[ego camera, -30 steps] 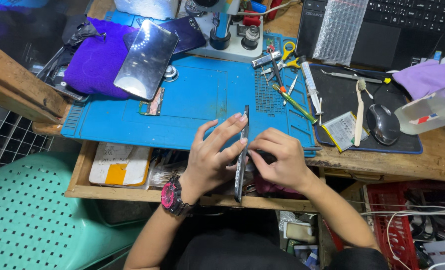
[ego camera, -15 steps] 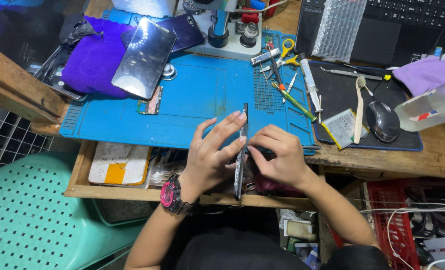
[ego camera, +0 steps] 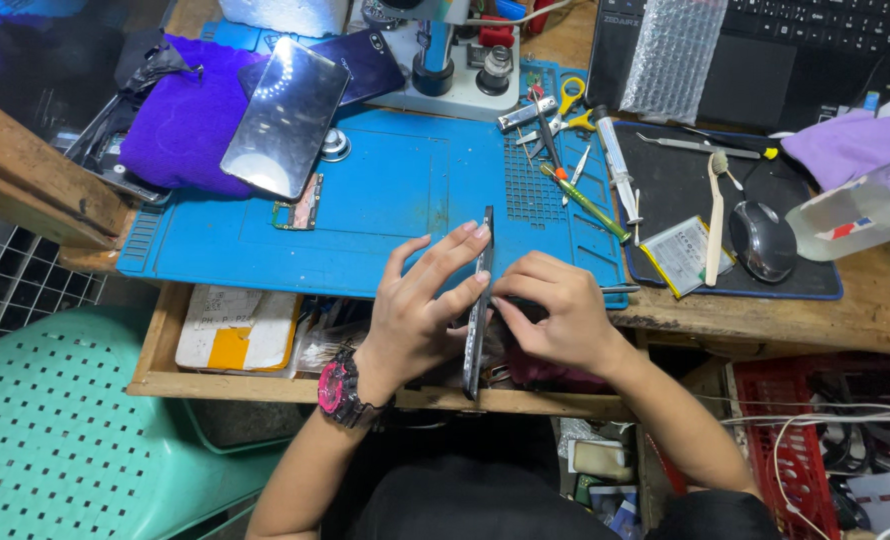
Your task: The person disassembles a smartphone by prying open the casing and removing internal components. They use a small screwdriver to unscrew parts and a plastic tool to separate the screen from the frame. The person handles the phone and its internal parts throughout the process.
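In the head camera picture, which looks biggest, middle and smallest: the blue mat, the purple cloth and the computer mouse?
1. Blue mat, by far the biggest.
2. Purple cloth, partly hidden under the shiny panel.
3. Computer mouse, the smallest.

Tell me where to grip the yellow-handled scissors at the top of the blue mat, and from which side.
Take the scissors by the yellow loop handles, coming from the far right side. The handles point up and away from the mat's edge and lie clear, while the blades run down-left into a crowd of tweezers and screwdrivers.
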A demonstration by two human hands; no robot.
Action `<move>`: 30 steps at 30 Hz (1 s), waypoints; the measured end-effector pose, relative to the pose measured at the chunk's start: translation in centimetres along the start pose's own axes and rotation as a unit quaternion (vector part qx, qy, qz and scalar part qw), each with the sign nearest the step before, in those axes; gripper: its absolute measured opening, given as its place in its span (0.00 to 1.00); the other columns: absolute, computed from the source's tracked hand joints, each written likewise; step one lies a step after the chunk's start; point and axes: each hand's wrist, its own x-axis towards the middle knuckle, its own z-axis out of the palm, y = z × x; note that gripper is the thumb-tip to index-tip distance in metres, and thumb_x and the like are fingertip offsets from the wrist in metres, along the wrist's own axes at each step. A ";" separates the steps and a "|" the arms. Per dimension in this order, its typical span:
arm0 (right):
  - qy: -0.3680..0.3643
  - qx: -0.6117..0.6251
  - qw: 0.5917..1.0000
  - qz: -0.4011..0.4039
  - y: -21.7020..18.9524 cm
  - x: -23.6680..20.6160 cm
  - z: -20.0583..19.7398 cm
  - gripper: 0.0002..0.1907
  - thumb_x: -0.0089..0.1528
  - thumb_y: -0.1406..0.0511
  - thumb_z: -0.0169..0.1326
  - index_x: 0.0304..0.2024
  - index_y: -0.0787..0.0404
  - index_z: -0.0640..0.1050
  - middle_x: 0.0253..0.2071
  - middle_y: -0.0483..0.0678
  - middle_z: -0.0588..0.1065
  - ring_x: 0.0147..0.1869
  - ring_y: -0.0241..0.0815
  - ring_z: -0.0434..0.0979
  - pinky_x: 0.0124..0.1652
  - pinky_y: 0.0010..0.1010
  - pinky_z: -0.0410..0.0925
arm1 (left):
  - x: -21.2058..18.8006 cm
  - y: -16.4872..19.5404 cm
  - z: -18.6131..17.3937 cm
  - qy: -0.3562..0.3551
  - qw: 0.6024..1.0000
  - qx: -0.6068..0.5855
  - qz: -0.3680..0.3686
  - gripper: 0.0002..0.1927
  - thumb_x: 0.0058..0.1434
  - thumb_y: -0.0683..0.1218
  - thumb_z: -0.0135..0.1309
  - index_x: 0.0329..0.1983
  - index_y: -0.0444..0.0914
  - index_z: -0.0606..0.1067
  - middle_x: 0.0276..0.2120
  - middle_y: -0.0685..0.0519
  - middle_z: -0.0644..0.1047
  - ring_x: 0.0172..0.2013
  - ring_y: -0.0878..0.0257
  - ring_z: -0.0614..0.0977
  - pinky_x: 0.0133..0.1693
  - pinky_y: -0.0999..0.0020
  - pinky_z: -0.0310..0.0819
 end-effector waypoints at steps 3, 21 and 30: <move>0.009 0.038 0.999 0.018 0.0 0.0 -1.0 0.08 0.54 0.74 0.63 0.36 0.63 0.81 0.35 0.49 0.78 0.38 0.44 0.80 0.38 0.30 0.71 | 0.2 0.0 0.4 0.023 0.998 -0.053 -0.016 0.41 0.52 0.49 0.74 0.64 0.48 0.63 0.67 0.46 0.70 0.69 0.50 0.72 0.65 0.50 0.65; 0.018 0.028 0.989 -0.142 -5.8 3.7 -6.5 0.15 0.52 0.79 0.64 0.41 0.66 0.83 0.37 0.49 0.76 0.40 0.44 0.75 0.39 0.33 0.70 | 0.4 3.0 4.4 0.020 0.440 -0.818 -0.372 0.41 0.75 0.69 0.40 0.72 0.30 0.62 0.60 0.44 0.75 0.58 0.57 0.78 0.61 0.59 0.74; 0.002 -0.042 0.990 -0.131 -5.7 3.9 -5.8 0.17 0.50 0.77 0.64 0.42 0.65 0.82 0.37 0.50 0.76 0.42 0.50 0.75 0.41 0.35 0.70 | 1.0 3.8 5.2 0.043 0.353 -0.871 -0.339 0.36 0.79 0.68 0.35 0.69 0.34 0.67 0.55 0.46 0.76 0.53 0.59 0.80 0.56 0.64 0.76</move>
